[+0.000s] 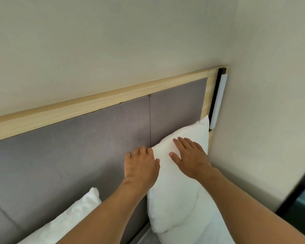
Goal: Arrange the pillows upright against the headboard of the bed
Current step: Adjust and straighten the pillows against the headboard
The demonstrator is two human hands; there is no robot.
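Under both grips stands the right pillow (180, 187) against the headboard (88, 138) — left hand (141, 164) curled on its edge, right hand (192, 155) pressed flat, fingers spread — second pillow (69, 217) lower left.

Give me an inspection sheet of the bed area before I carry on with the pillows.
Surface: bed barely in view; white bedding at the bottom edge.
Job's things: right pillow stands upright against the grey padded headboard; second pillow lies lower left, only partly in frame.
Clutter: nothing seen.
Grippers: left hand grips the pillow's upper left edge; right hand lies flat and open on its front.
Cables: nothing seen.
Surroundings: white light bar on the frame's right post; plain walls.
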